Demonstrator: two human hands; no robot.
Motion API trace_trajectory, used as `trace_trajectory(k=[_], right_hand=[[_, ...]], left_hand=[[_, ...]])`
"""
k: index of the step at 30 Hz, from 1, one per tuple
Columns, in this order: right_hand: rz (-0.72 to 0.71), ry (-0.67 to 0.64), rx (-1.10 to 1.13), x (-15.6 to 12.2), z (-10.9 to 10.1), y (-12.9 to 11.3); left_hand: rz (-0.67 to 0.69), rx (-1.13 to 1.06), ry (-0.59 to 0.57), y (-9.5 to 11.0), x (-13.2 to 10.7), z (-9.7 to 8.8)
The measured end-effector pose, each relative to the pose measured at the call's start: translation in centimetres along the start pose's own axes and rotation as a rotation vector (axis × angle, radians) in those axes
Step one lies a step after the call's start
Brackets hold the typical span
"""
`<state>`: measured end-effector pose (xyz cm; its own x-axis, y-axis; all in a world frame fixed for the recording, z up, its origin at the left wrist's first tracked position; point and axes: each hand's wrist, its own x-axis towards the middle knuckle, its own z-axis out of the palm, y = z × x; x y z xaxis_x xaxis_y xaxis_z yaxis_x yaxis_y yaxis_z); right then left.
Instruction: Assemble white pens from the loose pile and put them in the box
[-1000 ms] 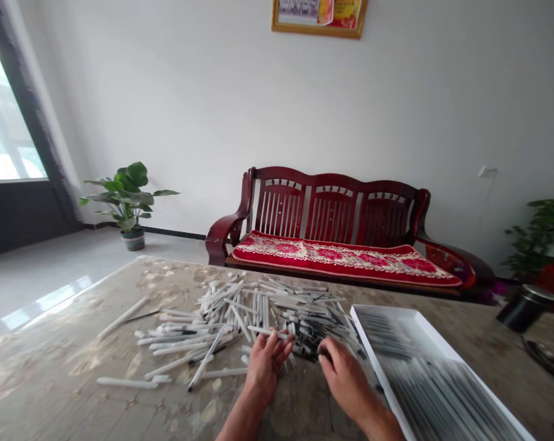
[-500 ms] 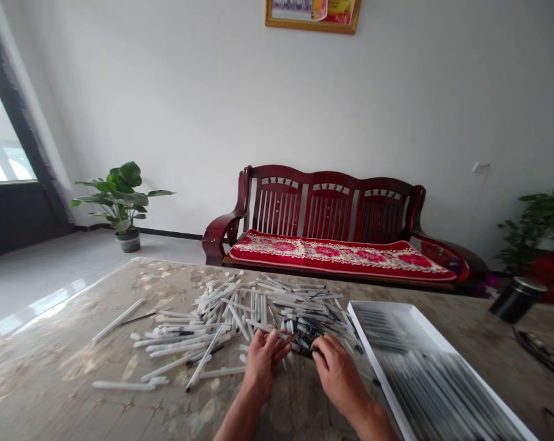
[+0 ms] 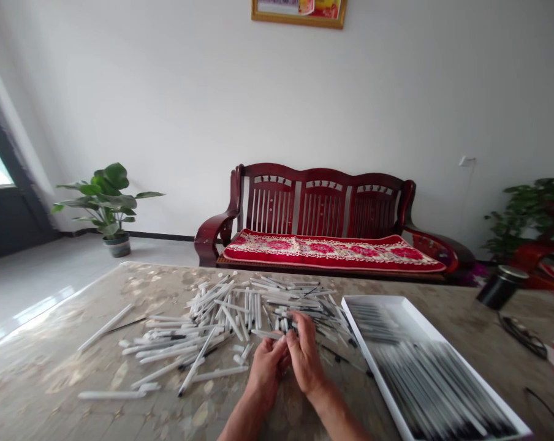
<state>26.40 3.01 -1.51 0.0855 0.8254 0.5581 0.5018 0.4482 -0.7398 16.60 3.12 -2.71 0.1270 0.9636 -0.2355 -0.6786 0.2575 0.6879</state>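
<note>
My left hand (image 3: 266, 365) is closed around a white pen barrel (image 3: 265, 334), whose end points left out of the thumb and fingers. Against it, my right hand (image 3: 306, 358) has its thumb and fingertips bent together where the two hands meet. Whatever is between the right fingers is too hidden to make out. Around and beyond both hands lies a loose pile of white pen barrels (image 3: 212, 303), with dark refills and small black parts (image 3: 334, 354) among them on the right. Small white caps (image 3: 244, 353) rest left of my left hand.
A white box (image 3: 419, 315) holding rows of pens (image 3: 437, 386) stands right of my hands. Behind it on the patterned table (image 3: 42, 392) are a black cylinder (image 3: 502, 286) and a dark coiled item (image 3: 523, 337). A red wooden bench (image 3: 325, 208) stands past the table.
My right hand has moved left from the dark parts in the pile and now meets my left hand at the pen barrel. The view has shifted slightly.
</note>
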Motion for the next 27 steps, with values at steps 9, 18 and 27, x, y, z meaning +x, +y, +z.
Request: trace_trajectory(k=[9, 18, 27], right_hand=[[0.299, -0.100, 0.095, 1.9, -3.9, 0.9], [0.294, -0.318, -0.698, -1.6, -11.5, 4.6], [0.300, -0.261, -0.489, -0.6, -8.8, 3.6]], left_hand=[[-0.016, -0.085, 0.139, 1.0, 0.6, -0.7], [0.000, -0.150, 0.187, 1.3, 1.1, -0.7], [0.004, -0.124, 0.177, 1.0, 1.0, -0.9]])
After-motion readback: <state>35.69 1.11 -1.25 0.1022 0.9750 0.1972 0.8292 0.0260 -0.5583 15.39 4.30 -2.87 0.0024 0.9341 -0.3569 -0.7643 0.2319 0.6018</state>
